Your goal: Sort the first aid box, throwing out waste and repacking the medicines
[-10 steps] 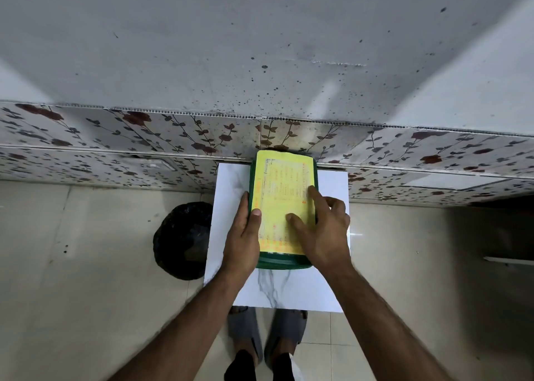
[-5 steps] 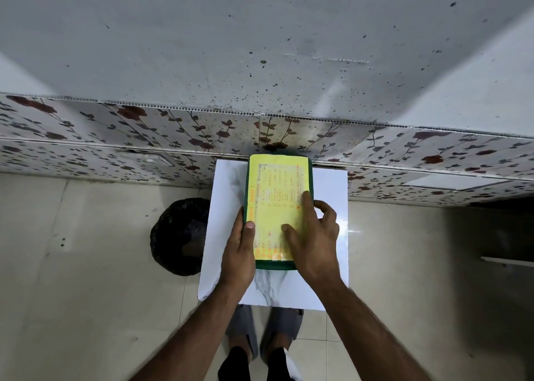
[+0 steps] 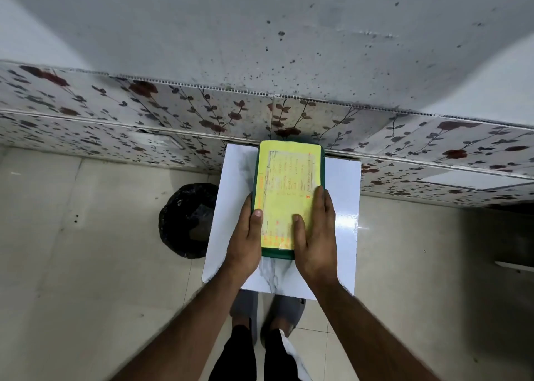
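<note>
A green first aid box (image 3: pixel 289 175) with a yellow printed label on its lid lies closed on a small white marble-patterned table (image 3: pixel 344 201). My left hand (image 3: pixel 245 236) grips the box's near left edge, thumb resting on the lid. My right hand (image 3: pixel 315 233) lies flat over the near right part of the lid, fingers wrapped along the right side. The box's contents are hidden.
A black-lined waste bin (image 3: pixel 187 219) stands on the tiled floor just left of the table. The table backs against a wall with floral tiles (image 3: pixel 173 115). My feet in grey slippers (image 3: pixel 268 311) show under the table's near edge.
My right hand has flattened onto the lid and its fingers have slid to the box's right side. The box has shifted slightly on the table with both hands.
</note>
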